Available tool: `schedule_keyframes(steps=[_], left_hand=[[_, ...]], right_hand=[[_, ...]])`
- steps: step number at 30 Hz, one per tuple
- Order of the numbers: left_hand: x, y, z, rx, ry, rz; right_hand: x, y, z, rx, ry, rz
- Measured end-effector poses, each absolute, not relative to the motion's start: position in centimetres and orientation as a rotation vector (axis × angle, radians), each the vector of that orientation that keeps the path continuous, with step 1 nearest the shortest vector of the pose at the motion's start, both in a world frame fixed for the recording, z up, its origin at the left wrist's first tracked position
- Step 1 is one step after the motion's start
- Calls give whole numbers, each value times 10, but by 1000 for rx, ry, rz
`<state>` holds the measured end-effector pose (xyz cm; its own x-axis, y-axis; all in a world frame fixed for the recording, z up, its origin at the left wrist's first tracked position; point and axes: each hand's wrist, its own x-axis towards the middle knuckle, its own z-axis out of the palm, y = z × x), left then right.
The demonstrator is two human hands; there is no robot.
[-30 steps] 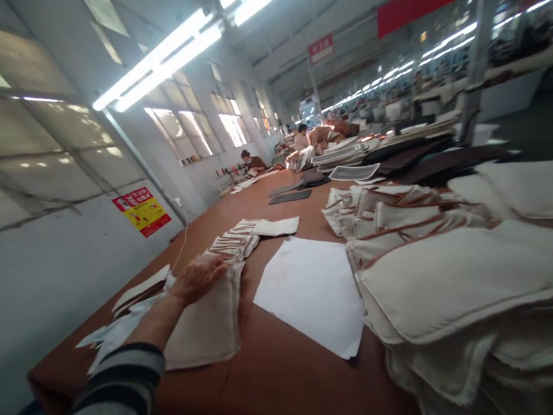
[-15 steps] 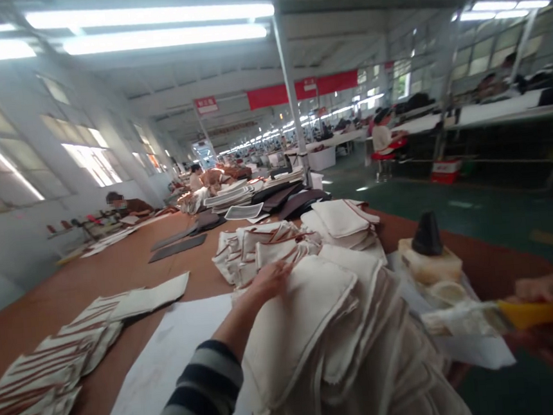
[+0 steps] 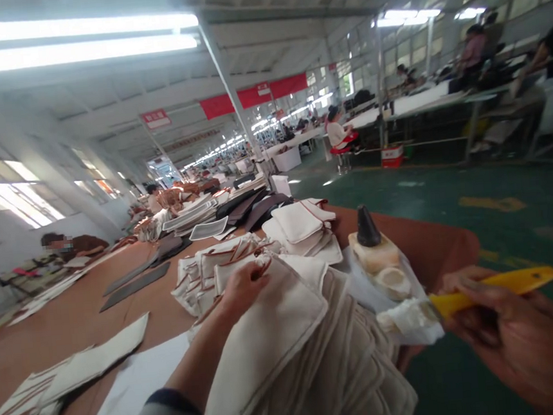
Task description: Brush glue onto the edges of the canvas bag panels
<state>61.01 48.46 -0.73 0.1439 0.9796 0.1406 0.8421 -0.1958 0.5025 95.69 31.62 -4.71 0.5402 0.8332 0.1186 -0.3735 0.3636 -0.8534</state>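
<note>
My right hand (image 3: pixel 519 322) grips a brush by its yellow handle (image 3: pixel 529 279). The brush's whitish bristles (image 3: pixel 405 319) are over the near edge of a plastic-wrapped tray (image 3: pixel 416 279). On that tray sit a black cone (image 3: pixel 368 226) and a pale yellowish block (image 3: pixel 375 254). My left hand (image 3: pixel 244 284) pinches the far edge of the top cream fabric piece (image 3: pixel 273 337), which lies on a fanned stack of similar pieces (image 3: pixel 353 369). Behind that hand is a heap of cream pieces with brown trim (image 3: pixel 204 269).
The brown table (image 3: pixel 140 303) bears white paper (image 3: pixel 138 394), trimmed cream pieces (image 3: pixel 92 369) at left, dark strips (image 3: pixel 136 287), and a further cream stack (image 3: pixel 297 222). One person (image 3: pixel 74 244) works at far left; another (image 3: pixel 340 131) sits beyond the table.
The view has swung to the right, so the table items appear further left. The brush and my right hand have come more fully into view. My left hand stays at the top piece's far edge.
</note>
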Motion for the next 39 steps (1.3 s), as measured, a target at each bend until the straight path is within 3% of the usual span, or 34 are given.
schedule_keyframes(steps=[7, 14, 19, 24, 29, 34, 39], left_hand=[[655, 410, 14, 2120, 1434, 570], [669, 376, 18, 2050, 1363, 556], [670, 360, 22, 2039, 1375, 598], [672, 352, 17, 2095, 1384, 647], [672, 338, 6, 2536, 1148, 821], [670, 327, 1, 3148, 808, 890], [669, 321, 0, 3382, 708, 882]], right_hand=[[935, 327, -6, -659, -644, 943], [906, 353, -19, -689, -1074, 860], [909, 360, -20, -805, -1192, 583], [908, 343, -24, -721, -1246, 663], [918, 339, -22, -845, -1368, 412], [926, 328, -5, -665, -1229, 631], [923, 313, 9, -695, -1625, 695]])
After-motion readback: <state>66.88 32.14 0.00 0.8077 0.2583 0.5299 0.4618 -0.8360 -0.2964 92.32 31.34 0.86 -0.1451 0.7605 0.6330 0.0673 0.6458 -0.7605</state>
